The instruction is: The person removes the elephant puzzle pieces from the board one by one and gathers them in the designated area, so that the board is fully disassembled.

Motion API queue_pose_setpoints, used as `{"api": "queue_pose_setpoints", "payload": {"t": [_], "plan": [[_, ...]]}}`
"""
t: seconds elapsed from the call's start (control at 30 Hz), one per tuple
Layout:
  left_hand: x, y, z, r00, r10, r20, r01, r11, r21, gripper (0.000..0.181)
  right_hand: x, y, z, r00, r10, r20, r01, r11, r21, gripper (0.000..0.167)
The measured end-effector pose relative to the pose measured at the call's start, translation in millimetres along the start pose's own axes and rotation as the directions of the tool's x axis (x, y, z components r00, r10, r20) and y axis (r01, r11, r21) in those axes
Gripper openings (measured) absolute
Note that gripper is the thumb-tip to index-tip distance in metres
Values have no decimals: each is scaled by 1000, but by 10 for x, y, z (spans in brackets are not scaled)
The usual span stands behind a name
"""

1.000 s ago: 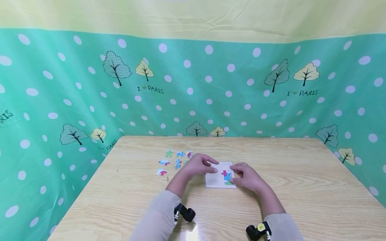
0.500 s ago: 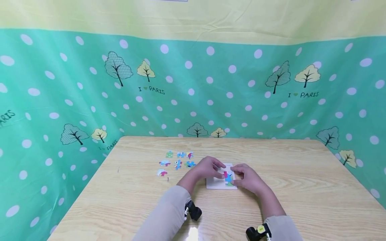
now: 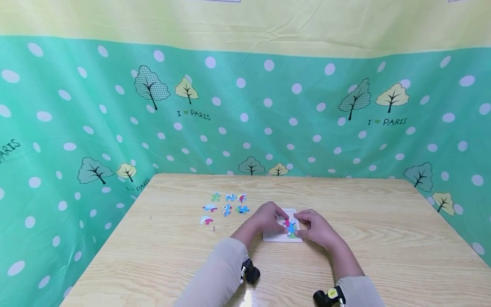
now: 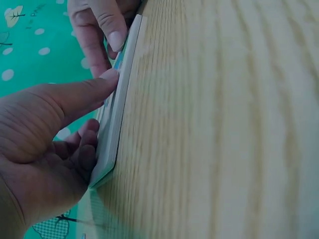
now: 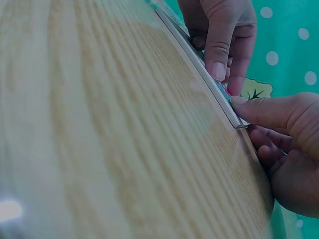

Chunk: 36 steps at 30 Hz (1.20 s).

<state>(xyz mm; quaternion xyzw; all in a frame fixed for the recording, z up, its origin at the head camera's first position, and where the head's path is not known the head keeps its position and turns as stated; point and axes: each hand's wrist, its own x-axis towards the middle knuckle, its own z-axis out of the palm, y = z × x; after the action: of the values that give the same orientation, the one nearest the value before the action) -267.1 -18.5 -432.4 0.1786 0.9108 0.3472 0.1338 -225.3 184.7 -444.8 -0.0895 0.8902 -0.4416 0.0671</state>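
Both hands are at a white puzzle tray (image 3: pixel 281 239) with a few joined jigsaw pieces (image 3: pixel 290 228) in its right part, coloured pink, blue and green. From the left, my left hand (image 3: pixel 267 219) reaches over the tray. Its thumb and forefinger are nearly straight, their tips touching the left side of the pieces. My right hand (image 3: pixel 316 226) holds the tray's right edge, thumb (image 5: pixel 254 107) lying over the corner and forefinger higher up. Several loose jigsaw pieces (image 3: pixel 227 209) lie left of the tray. The hands partly hide the tray and the joined pieces.
The wooden table (image 3: pixel 368 230) extends on all sides of the tray. Behind it hangs a green dotted curtain (image 3: pixel 284 123). A tiny brownish bit (image 3: pixel 213 229) lies below the loose pieces. A wrist camera (image 3: pixel 251 272) sits on each forearm.
My left hand has moved right over the tray, its fingertips now reaching the joined pieces. A blue loose piece it covered is visible again. My right hand has stayed at the tray's right edge.
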Motion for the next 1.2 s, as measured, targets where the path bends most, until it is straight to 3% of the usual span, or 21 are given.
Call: {"api": "queue_pose_setpoints", "payload": {"t": [0.27, 0.5, 0.93, 1.2], "plan": [[-18, 3, 31, 999, 36, -21, -36, 999, -8, 27, -4, 3, 12, 1000, -5, -4, 5, 1000, 20, 48], [-25, -43, 39, 996, 79, -27, -82, 990, -111, 25, -8, 23, 23, 999, -29, -15, 30, 999, 22, 49], [3, -133, 26, 990, 131, -61, -136, 986, -101, 18, -13, 12, 41, 1000, -9, -19, 10, 998, 56, 51], [-59, -164, -40, 989, 124, -87, -139, 968, -209, 19, -16, 17, 36, 1000, -3, -18, 4, 999, 52, 51]]}}
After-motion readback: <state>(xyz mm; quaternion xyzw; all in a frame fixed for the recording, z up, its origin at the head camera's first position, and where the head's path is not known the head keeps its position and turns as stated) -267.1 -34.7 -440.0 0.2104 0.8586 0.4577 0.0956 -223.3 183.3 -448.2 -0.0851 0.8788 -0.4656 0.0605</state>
